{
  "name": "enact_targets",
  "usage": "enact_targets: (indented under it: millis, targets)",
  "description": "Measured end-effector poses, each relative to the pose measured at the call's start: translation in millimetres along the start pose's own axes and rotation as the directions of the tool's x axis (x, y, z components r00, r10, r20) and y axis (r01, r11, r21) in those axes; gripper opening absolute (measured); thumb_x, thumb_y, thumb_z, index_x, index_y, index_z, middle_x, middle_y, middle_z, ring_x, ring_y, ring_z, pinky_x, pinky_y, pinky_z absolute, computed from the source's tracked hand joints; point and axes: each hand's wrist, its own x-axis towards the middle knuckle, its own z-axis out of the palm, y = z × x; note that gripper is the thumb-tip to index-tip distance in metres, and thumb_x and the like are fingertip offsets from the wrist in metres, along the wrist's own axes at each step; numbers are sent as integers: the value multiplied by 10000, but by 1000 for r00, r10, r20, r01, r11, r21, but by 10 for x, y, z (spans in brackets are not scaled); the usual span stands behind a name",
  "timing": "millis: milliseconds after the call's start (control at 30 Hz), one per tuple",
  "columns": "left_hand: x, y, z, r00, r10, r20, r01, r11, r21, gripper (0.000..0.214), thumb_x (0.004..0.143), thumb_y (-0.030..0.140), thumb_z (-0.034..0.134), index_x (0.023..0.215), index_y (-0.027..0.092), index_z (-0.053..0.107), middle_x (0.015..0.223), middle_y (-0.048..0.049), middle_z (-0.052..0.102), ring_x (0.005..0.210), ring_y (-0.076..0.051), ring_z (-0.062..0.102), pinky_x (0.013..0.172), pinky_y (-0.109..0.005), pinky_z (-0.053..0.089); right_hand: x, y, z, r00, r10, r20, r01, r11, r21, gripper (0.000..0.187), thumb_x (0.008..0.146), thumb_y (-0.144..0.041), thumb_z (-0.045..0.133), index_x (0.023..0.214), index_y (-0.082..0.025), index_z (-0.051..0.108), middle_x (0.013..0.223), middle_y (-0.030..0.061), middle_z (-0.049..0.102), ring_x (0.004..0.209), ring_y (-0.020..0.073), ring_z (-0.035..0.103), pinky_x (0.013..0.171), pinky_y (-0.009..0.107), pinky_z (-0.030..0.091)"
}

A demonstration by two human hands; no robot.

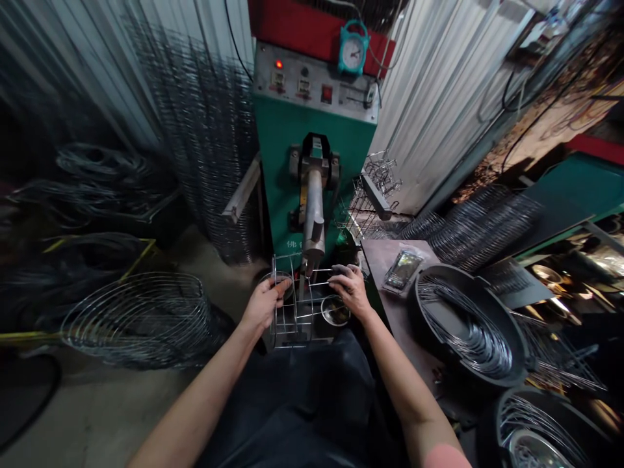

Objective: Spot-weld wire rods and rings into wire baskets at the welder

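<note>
My left hand (pixel 266 301) is closed around the left side of a small wire rack (pixel 295 304). The rack sits over my lap, under the arm of a green welding machine (pixel 280 169). A bent wire piece (pixel 320 284), seen as two parallel rods, reaches from the rack to my right hand (pixel 351 290), whose fingers pinch its outer end. The tip of the machine's grey metal arm (pixel 314 224) comes down between my hands, close to the wires; whether it touches them I cannot tell. A round metal dish (pixel 335 312) lies below my right hand.
On the right, a bench (pixel 377 257) carries a phone-like device (pixel 403 270) in clear plastic and a black tub (pixel 420 325) of bent wires. Another tub (pixel 500 416) stands nearer. Wire baskets (pixel 141 318) stand at left. A teal clock (pixel 353 52) hangs on the machine.
</note>
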Motion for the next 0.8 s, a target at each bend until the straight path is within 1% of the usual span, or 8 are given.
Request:
enact_targets:
  millis: [267,433,600,667,733,800]
  targets:
    - [155,-7,-15,1000,-15,7,15,1000,-20,433,375,335,808,685,113,602,593,9,509,447,-31,325,335,-156,167,111,24,8,998,46,44,-47,999,25,137,826,-299,562,826,-274,697,1115,15,613,1014,217,428,909,387,344]
    - [233,-1,0,1000,-21,3,21,999,-34,422,356,326,818,645,124,585,560,21,489,436,-29,313,327,-150,163,159,87,41,998,36,49,-36,999,9,125,821,-294,571,822,-271,694,1109,10,617,1015,213,427,916,378,338]
    - [279,4,-2,999,-42,16,43,998,-40,412,359,317,825,637,116,598,517,45,436,427,-24,295,321,-145,155,192,118,80,999,30,38,-31,999,19,122,814,-303,583,795,-259,695,1082,17,629,1010,210,438,923,378,338]
    - [296,11,-3,999,-47,17,48,998,-44,414,357,308,830,645,114,605,532,41,449,432,-21,299,323,-140,162,202,114,83,998,37,47,-38,999,22,116,809,-299,589,784,-258,696,1072,17,630,1014,210,441,927,381,342]
    - [291,23,0,999,-47,17,48,998,-49,421,346,302,833,648,115,608,551,35,468,440,-22,313,326,-135,172,181,80,72,998,62,16,-62,998,19,105,801,-300,597,800,-265,696,1114,19,608,1055,217,425,945,396,335]
    - [243,30,0,999,-49,19,50,997,-52,422,335,300,833,640,114,606,546,36,469,443,-24,323,328,-132,174,86,-4,53,987,128,-96,-126,992,21,129,791,-315,604,880,-272,687,1201,32,551,1135,233,382,979,425,311]
